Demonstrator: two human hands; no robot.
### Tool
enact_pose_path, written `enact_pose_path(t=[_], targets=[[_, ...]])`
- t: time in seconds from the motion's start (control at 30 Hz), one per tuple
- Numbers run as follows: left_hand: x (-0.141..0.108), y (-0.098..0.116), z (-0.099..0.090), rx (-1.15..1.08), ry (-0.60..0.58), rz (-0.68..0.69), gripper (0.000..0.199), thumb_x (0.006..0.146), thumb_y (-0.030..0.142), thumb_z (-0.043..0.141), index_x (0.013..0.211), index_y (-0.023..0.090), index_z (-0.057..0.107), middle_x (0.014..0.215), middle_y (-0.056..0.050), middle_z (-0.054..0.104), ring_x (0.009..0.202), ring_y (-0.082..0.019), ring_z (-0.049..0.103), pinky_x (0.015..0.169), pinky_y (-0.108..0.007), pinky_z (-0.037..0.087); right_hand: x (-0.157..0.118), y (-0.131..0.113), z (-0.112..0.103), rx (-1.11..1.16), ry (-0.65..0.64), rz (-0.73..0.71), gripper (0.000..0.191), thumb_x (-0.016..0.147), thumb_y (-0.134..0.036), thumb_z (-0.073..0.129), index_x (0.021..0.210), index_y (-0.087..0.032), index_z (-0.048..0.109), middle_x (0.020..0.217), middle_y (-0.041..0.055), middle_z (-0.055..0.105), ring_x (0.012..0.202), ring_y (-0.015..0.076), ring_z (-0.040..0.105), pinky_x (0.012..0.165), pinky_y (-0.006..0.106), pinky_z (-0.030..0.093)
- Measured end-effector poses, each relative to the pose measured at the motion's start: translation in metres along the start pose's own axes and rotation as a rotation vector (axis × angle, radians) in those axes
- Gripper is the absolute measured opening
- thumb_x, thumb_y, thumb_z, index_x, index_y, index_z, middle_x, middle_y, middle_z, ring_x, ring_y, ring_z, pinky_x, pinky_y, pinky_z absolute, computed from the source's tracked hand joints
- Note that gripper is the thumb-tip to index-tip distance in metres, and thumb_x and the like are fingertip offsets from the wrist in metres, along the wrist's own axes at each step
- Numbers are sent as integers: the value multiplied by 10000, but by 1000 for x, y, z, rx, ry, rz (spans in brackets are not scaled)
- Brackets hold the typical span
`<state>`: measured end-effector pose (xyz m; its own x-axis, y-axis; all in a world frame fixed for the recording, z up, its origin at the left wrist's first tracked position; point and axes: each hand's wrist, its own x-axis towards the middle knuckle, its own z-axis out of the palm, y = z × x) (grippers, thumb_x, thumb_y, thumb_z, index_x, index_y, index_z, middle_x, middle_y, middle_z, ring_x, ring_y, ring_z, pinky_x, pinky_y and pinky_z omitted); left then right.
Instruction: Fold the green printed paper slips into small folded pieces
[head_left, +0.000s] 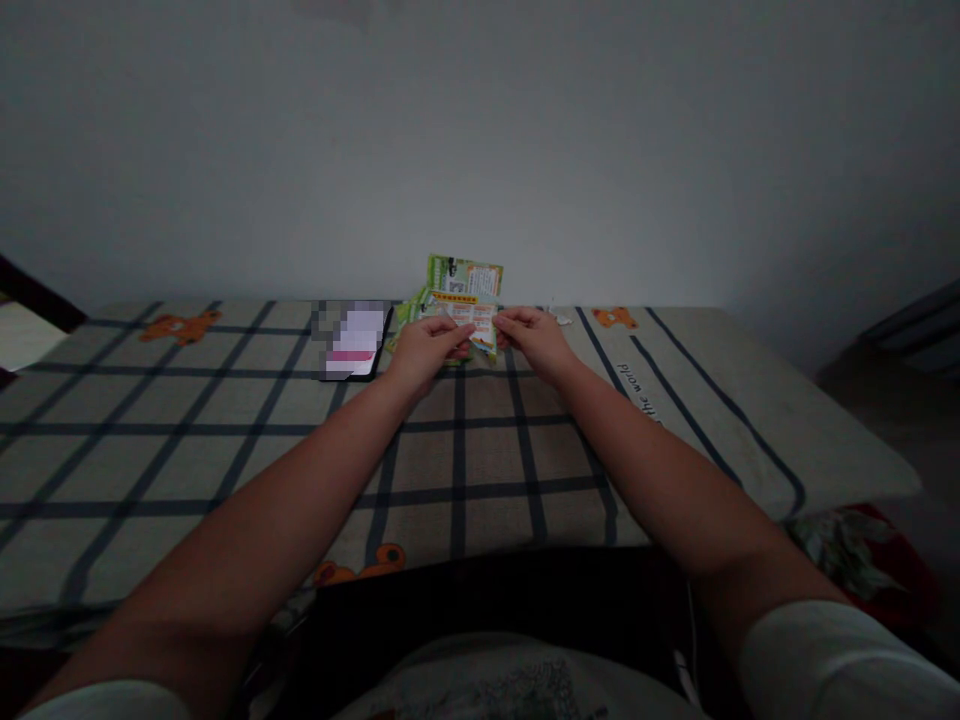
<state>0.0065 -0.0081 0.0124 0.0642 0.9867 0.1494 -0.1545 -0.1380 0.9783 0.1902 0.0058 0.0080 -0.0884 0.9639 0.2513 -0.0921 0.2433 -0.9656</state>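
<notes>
Between my hands is a small green and white printed packet [482,322], tilted above the table. My left hand [426,350] pinches its left side, thumb on top. At the packet's right edge, my right hand [534,338] grips with thumb and fingertips closed together. Behind it lie more green packets [465,274], partly overlapping and partly covered by the held one. Whether the packet is torn open I cannot tell.
A phone [358,342] with a lit screen lies left of the packets. Some small white thing [561,316] rests right of my right hand. The checked tablecloth [487,455] has bear prints. A wall [480,150] rises at the table's back edge.
</notes>
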Motion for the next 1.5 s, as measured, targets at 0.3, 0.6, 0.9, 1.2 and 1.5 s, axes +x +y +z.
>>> enact_pose_path(t=[0.3, 0.6, 0.9, 1.2, 1.5], targets=[[3, -2, -1, -13, 62, 54, 381, 557, 428, 902, 643, 154, 651, 627, -9, 665, 526, -101, 592, 526, -218, 501, -3, -2, 2, -25, -80, 38, 321, 637, -430, 825, 773, -166, 702, 650, -2, 671, 588, 112, 586, 631, 282, 520], [-5, 4, 3, 14, -9, -20, 307, 596, 360, 887, 672, 143, 683, 648, -35, 678, 546, -108, 604, 580, -241, 525, -1, 0, 0, -5, -63, 36, 235, 706, -365, 789, 788, -171, 685, 655, -8, 656, 600, 113, 591, 648, 289, 521], [-4, 2, 4, -14, -10, -15, 308, 588, 361, 885, 674, 154, 675, 675, -24, 681, 593, -115, 625, 592, -240, 541, -4, -3, 3, 1, -108, 77, 267, 656, -345, 822, 767, -182, 641, 643, -27, 661, 576, 97, 589, 639, 268, 525], [-5, 0, 4, 36, -47, -10, 294, 601, 371, 881, 648, 158, 684, 642, -23, 674, 556, -115, 601, 595, -258, 528, -5, -3, 5, 38, -95, 97, 279, 669, -327, 821, 802, -173, 630, 636, -15, 661, 595, 115, 618, 661, 284, 537], [-8, 5, 5, 22, -25, -54, 307, 601, 364, 879, 724, 143, 704, 698, -18, 682, 588, -104, 606, 639, -257, 531, -6, -2, 5, 17, -143, 94, 254, 671, -318, 812, 788, -170, 642, 664, -13, 678, 594, 99, 616, 658, 268, 535]])
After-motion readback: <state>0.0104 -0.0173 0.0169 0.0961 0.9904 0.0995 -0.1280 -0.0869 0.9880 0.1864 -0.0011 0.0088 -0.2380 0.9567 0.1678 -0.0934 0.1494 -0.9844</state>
